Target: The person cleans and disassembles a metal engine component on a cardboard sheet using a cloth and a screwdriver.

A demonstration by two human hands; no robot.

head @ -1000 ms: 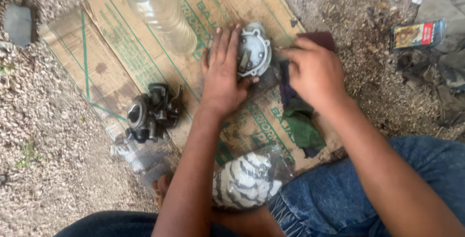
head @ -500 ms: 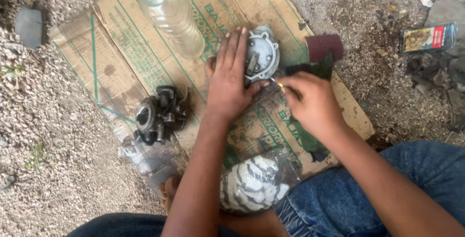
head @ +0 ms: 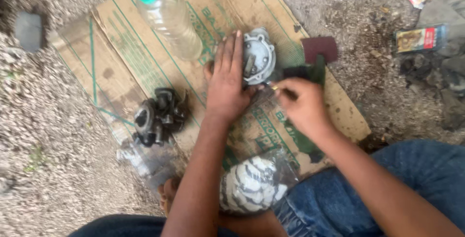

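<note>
Moved: right hand (head: 302,104) slid closer to round grey part (head: 258,55), pinching a small thin tool
Left hand (head: 227,84): lay open and flat, pressing part down
Tip: keep part steady

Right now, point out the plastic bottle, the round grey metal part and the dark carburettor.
plastic bottle (head: 170,21), head view, clear body below the green cap.
round grey metal part (head: 259,55), head view, its face.
dark carburettor (head: 157,116), head view, middle of its body.

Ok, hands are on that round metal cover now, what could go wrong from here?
The left hand only presses flat beside the grey metal cover, so it may slide on the cardboard. The small tool in the right hand could slip toward the left fingers. The plastic bottle lies close and could get knocked.
</note>
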